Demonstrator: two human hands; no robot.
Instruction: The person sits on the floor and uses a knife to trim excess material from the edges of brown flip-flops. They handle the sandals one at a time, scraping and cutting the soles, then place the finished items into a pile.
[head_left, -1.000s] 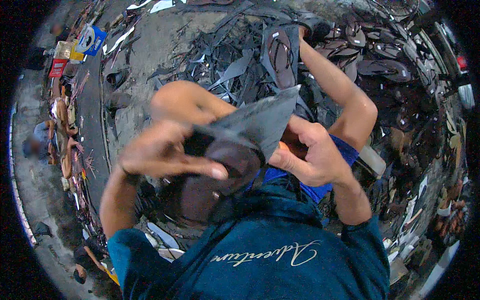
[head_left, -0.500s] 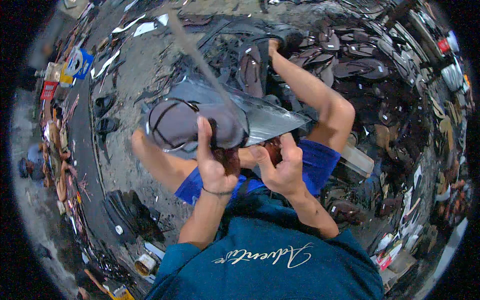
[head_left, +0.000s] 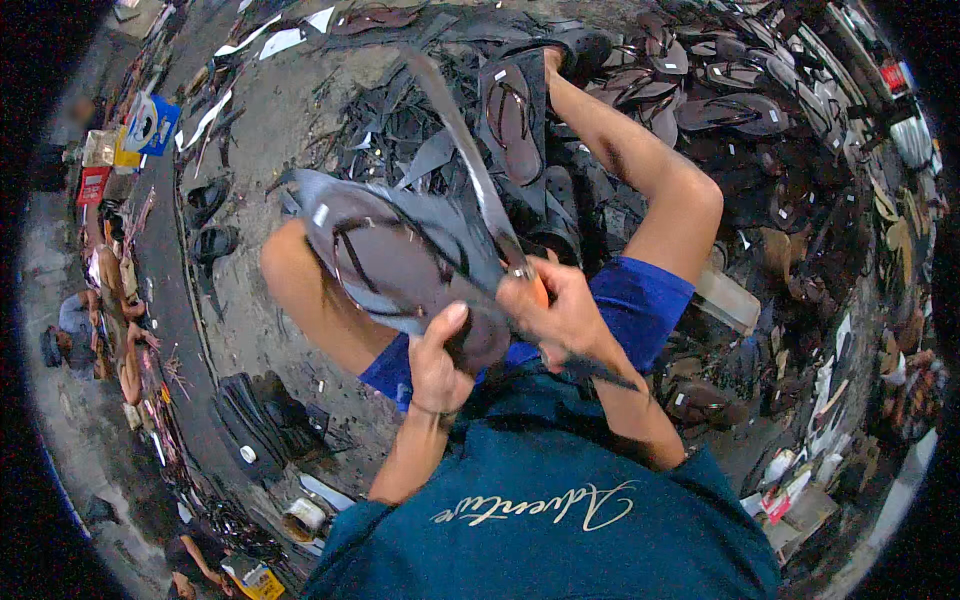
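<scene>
A brown flip-flop (head_left: 388,255) with dark straps lies tilted over my lap, its toe end pointing up and left. My left hand (head_left: 438,365) grips it near the heel, thumb on top. Grey sheet material (head_left: 455,222), blurred by motion, shows around the sole's edge. My right hand (head_left: 562,312) is closed around the orange handle of a long-bladed knife (head_left: 462,140), which points up and away past the flip-flop. By my right wrist a thin dark strip (head_left: 600,368) shows blurred; whether it is attached to the flip-flop I cannot tell.
Another brown flip-flop (head_left: 512,122) lies ahead, near my right foot. Piled flip-flops (head_left: 735,115) cover the ground at the right. Dark scraps (head_left: 385,130) are strewn ahead. Black sandals (head_left: 212,240) and a stack of black pieces (head_left: 255,430) lie left. Another person (head_left: 75,325) appears at the left rim.
The flip-flop has turned, showing more of its strapped upper face. The grey sheet no longer stretches out to the right. My right hand and the knife have shifted, with the handle now visible.
</scene>
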